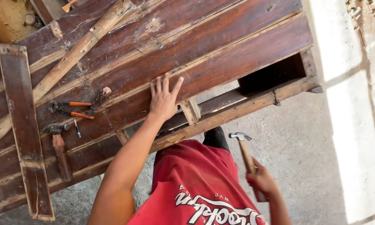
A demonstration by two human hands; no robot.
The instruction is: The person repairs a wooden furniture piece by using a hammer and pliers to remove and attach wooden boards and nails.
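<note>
My left hand lies flat, fingers spread, on the dark brown boards of an old wooden panel, close to its near edge. My right hand grips the wooden handle of a claw hammer, held in the air beside my body and apart from the panel, its steel head up. A short wooden block sits in the gap just to the right of my left hand. My red shirt fills the bottom of the view.
Left of my hand on the panel lie orange-handled pincers, a second hammer, a small nail or punch, a loose dark plank and a pale diagonal batten. Concrete floor lies below, sunlit at right.
</note>
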